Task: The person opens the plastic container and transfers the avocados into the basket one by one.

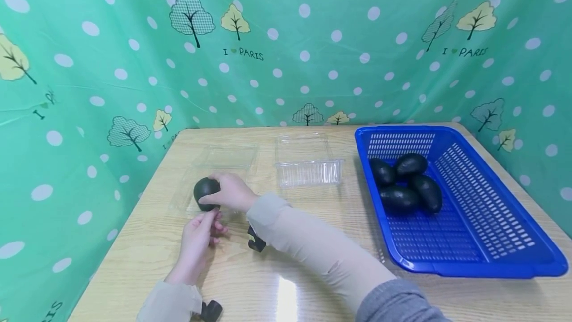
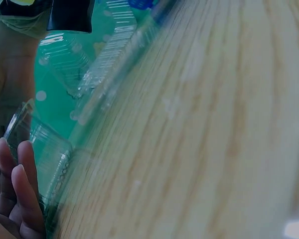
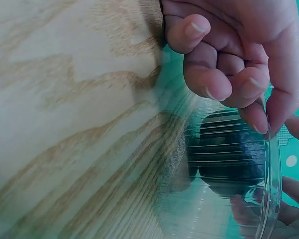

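Near the left of the table, my right hand (image 1: pixel 234 193) grips a dark avocado (image 1: pixel 205 192) from above, thumb and fingers spread round it. Beneath it is an open clear plastic clamshell box (image 1: pixel 180 198); in the right wrist view the avocado (image 3: pixel 231 149) shows dark through the ribbed wall (image 3: pixel 204 214). My left hand (image 1: pixel 196 242) pinches the near rim of that box between thumb and forefinger, other fingers loosely curled. In the left wrist view, part of the left hand (image 2: pixel 17 194) shows beside the box.
A second clear clamshell box (image 1: pixel 309 173) stands open to the right, lid folded back. On the right side of the table is a large blue plastic basket (image 1: pixel 473 267) with several avocados (image 1: pixel 400 198) at its left end. A green patterned curtain (image 1: pixel 304 88) encloses the table's back and sides.
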`<state>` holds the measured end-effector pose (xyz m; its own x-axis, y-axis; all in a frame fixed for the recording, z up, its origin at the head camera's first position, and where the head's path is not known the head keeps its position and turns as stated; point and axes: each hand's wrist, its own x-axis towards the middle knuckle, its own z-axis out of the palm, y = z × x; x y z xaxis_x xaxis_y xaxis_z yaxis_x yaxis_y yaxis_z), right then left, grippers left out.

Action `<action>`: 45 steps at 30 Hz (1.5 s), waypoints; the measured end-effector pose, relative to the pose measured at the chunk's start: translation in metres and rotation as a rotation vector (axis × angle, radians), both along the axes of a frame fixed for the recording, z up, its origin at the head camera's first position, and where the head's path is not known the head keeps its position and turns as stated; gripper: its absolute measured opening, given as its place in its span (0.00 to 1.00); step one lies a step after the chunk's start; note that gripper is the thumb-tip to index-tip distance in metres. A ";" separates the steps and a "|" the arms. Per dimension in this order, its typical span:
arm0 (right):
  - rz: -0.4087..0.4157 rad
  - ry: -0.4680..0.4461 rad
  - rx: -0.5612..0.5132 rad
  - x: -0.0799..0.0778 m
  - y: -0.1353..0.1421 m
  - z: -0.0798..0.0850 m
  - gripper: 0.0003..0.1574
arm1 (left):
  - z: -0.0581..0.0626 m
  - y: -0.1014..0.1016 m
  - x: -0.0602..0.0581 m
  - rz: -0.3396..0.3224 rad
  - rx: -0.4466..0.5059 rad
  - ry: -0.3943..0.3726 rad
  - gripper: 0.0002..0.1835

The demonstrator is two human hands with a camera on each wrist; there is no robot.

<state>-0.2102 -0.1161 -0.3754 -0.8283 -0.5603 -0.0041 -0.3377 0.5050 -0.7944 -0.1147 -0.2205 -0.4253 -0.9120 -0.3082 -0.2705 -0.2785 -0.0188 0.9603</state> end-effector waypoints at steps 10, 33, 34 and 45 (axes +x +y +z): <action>0.013 0.042 0.096 -0.002 -0.007 -0.002 0.46 | 0.000 0.000 0.001 0.013 0.038 0.002 0.12; 0.017 0.269 0.357 -0.002 -0.023 -0.008 0.37 | 0.001 0.002 -0.002 0.023 0.061 0.014 0.12; 0.015 0.267 0.363 -0.002 -0.024 -0.007 0.38 | 0.001 0.002 -0.002 0.023 0.057 0.013 0.12; -0.012 0.241 0.369 -0.004 -0.027 -0.012 0.41 | 0.000 0.000 -0.002 0.013 0.048 0.007 0.11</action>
<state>-0.2145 -0.1427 -0.3877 -0.8363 -0.5482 -0.0080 -0.4840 0.7452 -0.4587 -0.1166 -0.2204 -0.4248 -0.9099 -0.3068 -0.2794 -0.2716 -0.0685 0.9600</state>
